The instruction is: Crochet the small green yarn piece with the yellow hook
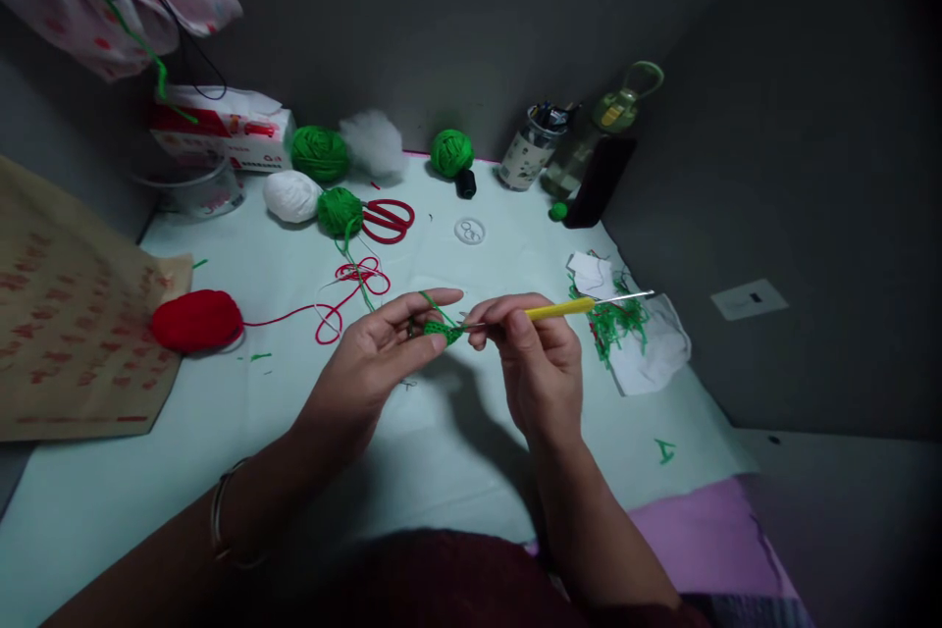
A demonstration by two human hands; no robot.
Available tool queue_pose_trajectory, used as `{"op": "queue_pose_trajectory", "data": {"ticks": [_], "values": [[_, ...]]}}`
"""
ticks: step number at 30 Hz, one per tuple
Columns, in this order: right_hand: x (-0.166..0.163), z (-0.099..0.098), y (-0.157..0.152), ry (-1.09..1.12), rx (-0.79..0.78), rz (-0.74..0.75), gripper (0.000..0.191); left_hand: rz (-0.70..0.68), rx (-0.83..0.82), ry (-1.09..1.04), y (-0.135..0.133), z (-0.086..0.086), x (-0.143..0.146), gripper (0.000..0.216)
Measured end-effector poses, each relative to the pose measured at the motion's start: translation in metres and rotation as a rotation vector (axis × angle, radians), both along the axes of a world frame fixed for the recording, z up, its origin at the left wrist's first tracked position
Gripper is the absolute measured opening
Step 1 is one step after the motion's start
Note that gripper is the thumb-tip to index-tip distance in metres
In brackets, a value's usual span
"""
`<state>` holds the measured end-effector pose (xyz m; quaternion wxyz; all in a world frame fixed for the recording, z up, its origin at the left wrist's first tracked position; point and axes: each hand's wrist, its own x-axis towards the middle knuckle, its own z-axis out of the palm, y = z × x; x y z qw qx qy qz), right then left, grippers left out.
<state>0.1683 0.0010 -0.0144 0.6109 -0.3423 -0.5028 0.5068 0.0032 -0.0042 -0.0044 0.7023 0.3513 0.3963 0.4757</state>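
Observation:
Between the thumb and fingers of my left hand (375, 348) is a small green crochet piece (442, 330), with a strand of green yarn running over the raised index finger. My right hand (541, 358) grips a crochet hook (563, 310) with a yellow handle. Its thin metal shaft reaches left to the edge of the green piece, while another metal end sticks out to the right. Whether the tip is inside a stitch is too small to tell. A green yarn ball (340, 213) lies beyond my left hand, with green strands trailing from it towards the hand.
Red-handled scissors (389, 221), a white yarn ball (292, 196) and a red yarn ball (197, 321) lie on the left. A pen holder (524, 157), a water bottle (581, 152) and a black phone-like slab (600, 182) stand at the back right. Green yarn scraps (622, 319) lie right.

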Motion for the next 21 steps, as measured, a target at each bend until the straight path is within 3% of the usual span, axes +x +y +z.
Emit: {"op": "queue_pose_trajectory", "data": {"ticks": [10, 13, 18, 21], "values": [[0.0012, 0.0043, -0.0096, -0.419, 0.307, -0.092, 0.019, 0.154, 0.232, 0.358, -0.0031, 0.0042, -0.0011, 0.030], [0.0003, 0.0016, -0.0095, -0.433, 0.396, -0.133, 0.018, 0.181, 0.250, 0.370, -0.0033, 0.0078, -0.0001, 0.032], [0.0018, 0.0015, -0.0029, -0.152, 0.126, -0.066, 0.017, 0.087, 0.098, 0.167, -0.0019, 0.0068, -0.0003, 0.034], [0.0022, 0.0025, -0.0003, -0.081, 0.068, -0.040, 0.017, 0.049, 0.088, 0.141, -0.0014, 0.0046, -0.0004, 0.033]]}}
